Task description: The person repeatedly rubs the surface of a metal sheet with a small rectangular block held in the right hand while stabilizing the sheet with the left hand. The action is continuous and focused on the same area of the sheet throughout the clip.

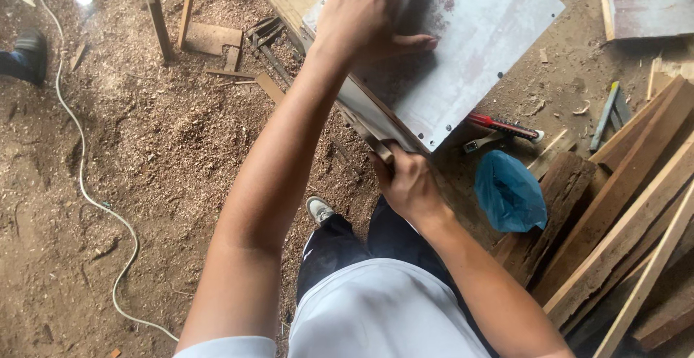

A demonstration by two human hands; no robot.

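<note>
Hands first: the left hand [372,14] lies flat and spread, fingers open, palm pressed on the dusty grey metal sheet [470,47] that covers the tabletop, gripping nothing. The right hand [408,184] is closed around the near end of a narrow brown wooden strip [361,119], thumb on top, at the sheet's near corner.

That strip is the piece in hand. Its long axis runs along the sheet's left edge, slanting from the right hand's grip up and away toward the left wrist, so it lies ahead of the right hand and just below and beside the left palm. The right hand alone has hold of it; the left hand is nearer its far part but rests on the metal, not clearly on the wood.

A red-handled utility knife [506,126] lies just past the sheet's corner, with a crumpled blue plastic bag [510,192] beside stacked timber planks [622,213]. Sawdust covers the floor [144,148], where a white cable [87,184] trails.
</note>
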